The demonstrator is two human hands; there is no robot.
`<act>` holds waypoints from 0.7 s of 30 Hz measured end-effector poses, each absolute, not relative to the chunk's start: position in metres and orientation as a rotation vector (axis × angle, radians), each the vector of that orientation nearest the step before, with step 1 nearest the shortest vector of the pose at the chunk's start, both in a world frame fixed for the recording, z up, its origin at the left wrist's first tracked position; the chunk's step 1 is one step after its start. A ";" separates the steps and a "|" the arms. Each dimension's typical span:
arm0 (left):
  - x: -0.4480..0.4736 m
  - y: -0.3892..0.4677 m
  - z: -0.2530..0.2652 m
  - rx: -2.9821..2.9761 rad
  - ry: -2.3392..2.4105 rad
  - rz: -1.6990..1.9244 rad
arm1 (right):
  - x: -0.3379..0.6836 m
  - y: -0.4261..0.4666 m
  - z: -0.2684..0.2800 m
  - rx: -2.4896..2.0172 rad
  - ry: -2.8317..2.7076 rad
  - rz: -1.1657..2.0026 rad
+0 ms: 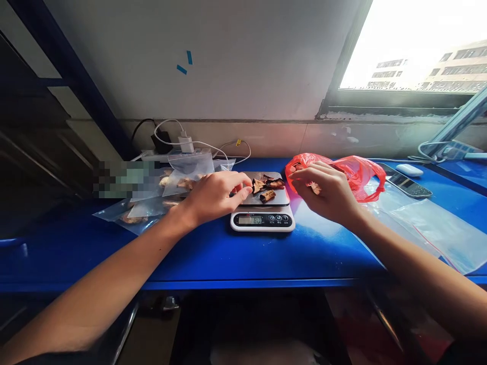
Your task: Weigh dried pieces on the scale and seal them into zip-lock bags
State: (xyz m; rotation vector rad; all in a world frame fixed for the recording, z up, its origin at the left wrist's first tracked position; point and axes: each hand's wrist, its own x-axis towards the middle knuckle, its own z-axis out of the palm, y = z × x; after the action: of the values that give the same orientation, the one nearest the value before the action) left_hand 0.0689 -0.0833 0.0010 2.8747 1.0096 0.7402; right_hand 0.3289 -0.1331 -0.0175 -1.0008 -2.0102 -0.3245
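Observation:
A white digital kitchen scale (262, 223) stands on the blue table, its display lit. Several brown, curled dried slices (268, 196) lie on its metal pan. My left hand (218, 195) reaches over the pan's left side, thumb and forefinger pinched at the edge of a pale dried slice (258, 186). To the right, my right hand (325, 190) is over a red plastic bag (359, 177), its fingers curled. Another dried slice (314, 188) shows between its thumb and fingers; whether it is held or lies in the bag is unclear.
Clear zip bags with dried pieces (142, 210) lie at the left. Flat clear zip bags (449, 233) are at the right, near a phone (409, 182) and a white earbud case (409, 170). A white charger (185, 143) with cables sits by the wall.

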 end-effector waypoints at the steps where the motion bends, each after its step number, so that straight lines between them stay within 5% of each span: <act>1: 0.069 -0.083 0.001 2.873 1.016 0.739 | 0.328 -0.133 -0.020 -1.003 -2.034 -0.311; 21: 0.072 -0.085 -0.001 2.889 0.972 0.697 | 0.324 -0.137 -0.026 -1.003 -2.114 -0.237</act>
State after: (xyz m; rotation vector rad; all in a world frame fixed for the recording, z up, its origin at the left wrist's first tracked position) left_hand 0.0721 -0.0851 -0.0011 2.8895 0.9715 0.6971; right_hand 0.3243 -0.1368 -0.0260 -1.0027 -2.1136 -0.2375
